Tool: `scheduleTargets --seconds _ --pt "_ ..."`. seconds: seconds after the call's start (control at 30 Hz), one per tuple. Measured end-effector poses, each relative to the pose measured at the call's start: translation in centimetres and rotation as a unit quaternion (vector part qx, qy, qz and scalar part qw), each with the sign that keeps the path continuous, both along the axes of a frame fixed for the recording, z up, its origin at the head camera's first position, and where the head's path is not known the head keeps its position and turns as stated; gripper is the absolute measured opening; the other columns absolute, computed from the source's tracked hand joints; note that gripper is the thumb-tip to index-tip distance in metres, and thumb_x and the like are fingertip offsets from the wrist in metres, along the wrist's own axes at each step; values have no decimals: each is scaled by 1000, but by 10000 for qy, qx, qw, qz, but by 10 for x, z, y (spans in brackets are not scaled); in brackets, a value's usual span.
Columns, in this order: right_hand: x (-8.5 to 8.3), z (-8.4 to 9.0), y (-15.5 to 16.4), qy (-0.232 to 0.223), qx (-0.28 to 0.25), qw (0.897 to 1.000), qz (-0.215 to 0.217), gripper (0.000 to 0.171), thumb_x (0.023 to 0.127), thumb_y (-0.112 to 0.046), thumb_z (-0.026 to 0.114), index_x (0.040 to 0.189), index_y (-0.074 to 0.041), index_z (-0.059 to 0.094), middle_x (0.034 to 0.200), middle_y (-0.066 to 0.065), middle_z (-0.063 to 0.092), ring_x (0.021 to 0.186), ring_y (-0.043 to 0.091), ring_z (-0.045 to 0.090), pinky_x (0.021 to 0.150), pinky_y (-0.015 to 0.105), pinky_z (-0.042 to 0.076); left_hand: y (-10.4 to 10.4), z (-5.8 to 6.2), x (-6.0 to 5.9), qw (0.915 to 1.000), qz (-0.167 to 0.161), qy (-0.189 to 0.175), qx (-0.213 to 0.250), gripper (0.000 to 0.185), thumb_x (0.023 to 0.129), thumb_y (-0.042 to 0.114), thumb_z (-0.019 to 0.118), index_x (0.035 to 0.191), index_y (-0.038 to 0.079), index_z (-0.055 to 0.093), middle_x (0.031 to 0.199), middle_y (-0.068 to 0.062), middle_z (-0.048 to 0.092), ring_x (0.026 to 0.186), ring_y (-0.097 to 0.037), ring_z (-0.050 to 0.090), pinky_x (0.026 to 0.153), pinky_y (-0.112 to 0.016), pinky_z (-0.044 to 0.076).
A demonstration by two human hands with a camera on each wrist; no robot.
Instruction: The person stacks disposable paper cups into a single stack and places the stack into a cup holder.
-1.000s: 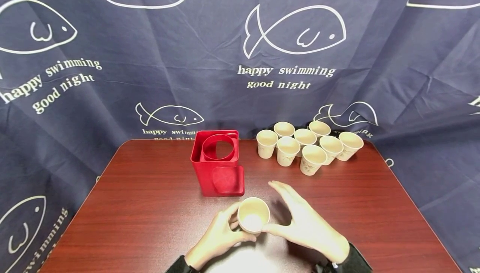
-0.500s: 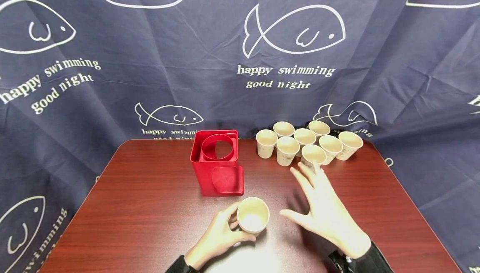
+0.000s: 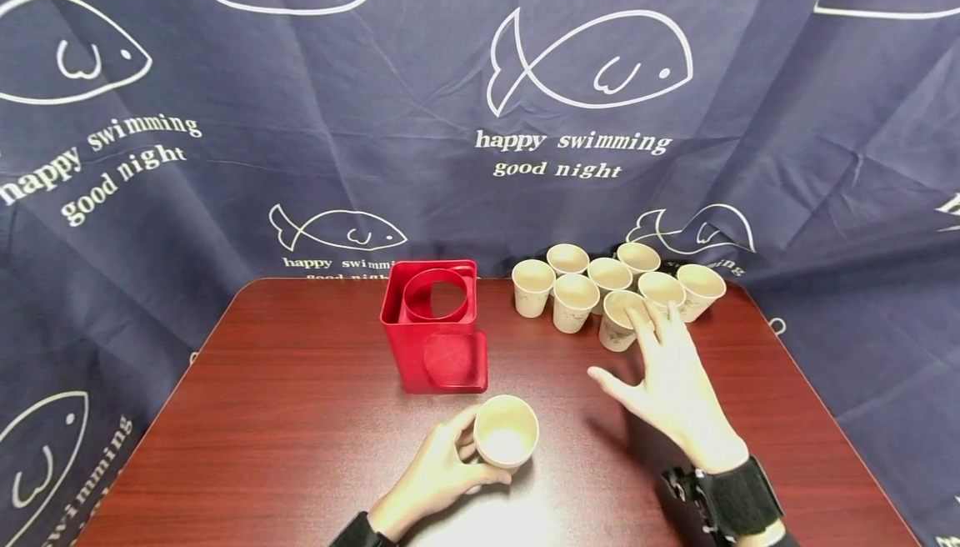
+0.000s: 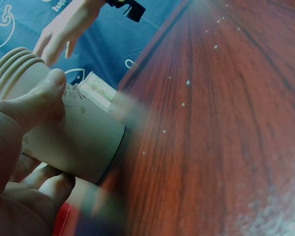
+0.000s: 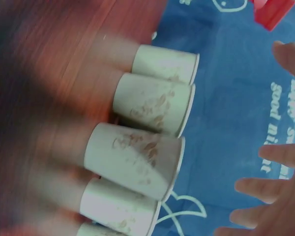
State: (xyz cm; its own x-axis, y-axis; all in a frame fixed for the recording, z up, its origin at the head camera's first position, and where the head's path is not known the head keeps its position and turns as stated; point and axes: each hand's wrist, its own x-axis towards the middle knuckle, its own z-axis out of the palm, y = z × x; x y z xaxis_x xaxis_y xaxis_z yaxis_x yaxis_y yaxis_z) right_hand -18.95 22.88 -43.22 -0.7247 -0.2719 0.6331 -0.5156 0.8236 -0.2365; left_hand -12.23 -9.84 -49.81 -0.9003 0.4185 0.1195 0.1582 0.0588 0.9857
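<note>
Partly hidden behind the spread fingers of the right hand (image 3: 671, 380), a paper cup (image 3: 618, 320) at the cluster's near edge shows only its rim and wall. Nearer the body, the left hand (image 3: 435, 474) curls around a ribbed stack of cups (image 3: 506, 430) on glossy wood.

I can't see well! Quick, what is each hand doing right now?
Left hand: grips a stack of cups.
Right hand: open, fingers spread, holding nothing, near the loose cups.
</note>
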Motion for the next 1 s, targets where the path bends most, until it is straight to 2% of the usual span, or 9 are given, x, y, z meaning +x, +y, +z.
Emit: scheduleTargets --seconds 0.17,0.3,0.4,0.5,0.63,0.73,0.87,1.0 --pt "-7 -5 8 -323 -211 9983 -438 92 72 -47 87 147 -8 51 148 19 50 137 42 47 109 60 41 0 0 0 10000 14 17 -52 77 72 9 93 140 11 57 135 -10 67 123 -25 66 103 -28 55" --pt "-8 -10 11 -555 -469 9943 -780 94 73 -41 88 149 -5 47 146 27 50 132 49 48 104 67 43 0 0 0 10000 7 -19 -22 77 73 9 93 141 10 56 134 -11 67 122 -27 66 103 -28 55" --pt "-10 -14 12 -695 -656 9907 -971 91 75 -37 87 149 -4 46 144 27 51 126 54 49 97 72 45 0 -1 0 10000 -3 -36 1 78 73 9 93 141 10 56 135 -11 67 122 -28 66 102 -28 55" --pt "-14 -18 13 -746 -870 9890 -932 88 77 -34 87 148 -3 46 140 25 54 123 53 51 97 71 44 0 -2 0 10000 -10 -58 21 79 73 8 93 142 10 55 135 -12 66 123 -28 66 103 -28 55" --pt "-20 -20 14 -875 -1206 9863 -711 84 80 -30 87 149 -4 45 141 25 54 128 48 50 104 64 42 0 -2 0 9999 -24 -99 55 78 73 7 93 142 10 55 135 -12 66 122 -28 66 103 -27 55" --pt "-24 -22 13 -1020 -1403 9823 -709 83 83 -30 85 150 -5 44 145 25 52 132 44 49 105 62 41 0 -2 0 9999 -31 -110 60 78 73 6 93 141 10 55 135 -12 66 122 -26 66 102 -25 55" --pt "-28 -26 12 -1022 -1551 9794 -790 78 85 -26 84 147 -1 45 139 27 55 123 44 53 98 60 44 0 -2 0 10000 6 -35 -39 78 72 8 93 141 12 56 135 -10 66 122 -19 66 102 -23 54" --pt "-32 -30 11 -873 -1597 9799 -821 70 85 -18 83 141 4 48 124 29 60 107 43 59 89 56 48 0 -2 0 9999 40 35 -110 79 72 9 93 142 11 56 136 -9 66 122 -15 65 103 -22 54"
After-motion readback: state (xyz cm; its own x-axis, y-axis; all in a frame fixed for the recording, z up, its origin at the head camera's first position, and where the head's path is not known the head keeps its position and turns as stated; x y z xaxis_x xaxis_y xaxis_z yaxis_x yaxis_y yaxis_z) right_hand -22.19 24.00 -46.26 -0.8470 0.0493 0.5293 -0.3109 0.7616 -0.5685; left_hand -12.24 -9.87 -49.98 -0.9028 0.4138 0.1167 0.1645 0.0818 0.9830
